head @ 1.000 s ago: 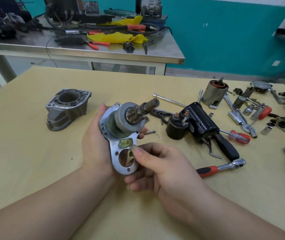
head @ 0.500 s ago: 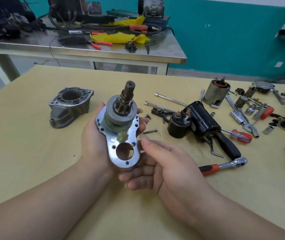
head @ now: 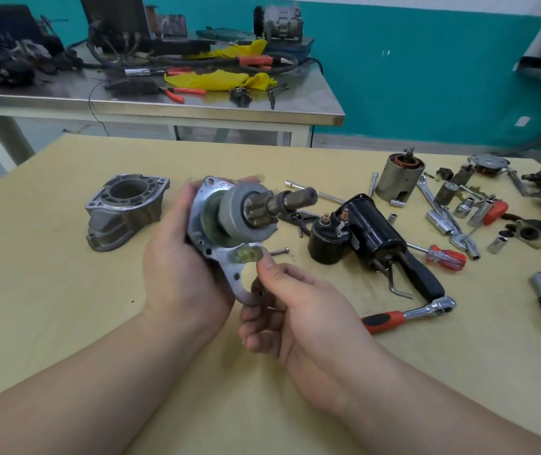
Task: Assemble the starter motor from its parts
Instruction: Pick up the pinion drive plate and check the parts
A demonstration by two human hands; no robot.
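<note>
My left hand (head: 177, 270) grips a silver plate with the drive gear and shaft (head: 246, 218) mounted on it, held above the table with the shaft pointing right. My right hand (head: 295, 307) holds the plate's lower end, its thumb touching a small greenish lever piece (head: 246, 254) on the plate. The grey nose housing (head: 124, 211) lies on the table to the left. The black solenoid and motor body (head: 357, 231) lies to the right. The armature can (head: 399, 178) stands behind that body.
A red-handled ratchet (head: 403, 315), a red screwdriver (head: 443, 257), sockets, wrenches and small parts lie scattered at the right. A loose bolt (head: 279, 251) lies near my right thumb. A steel bench (head: 164, 103) with tools and a yellow cloth stands behind the yellow table (head: 49, 290).
My left hand has tilted the plate, so the shaft swung from upright to pointing right. My right thumb moved up onto the greenish piece.
</note>
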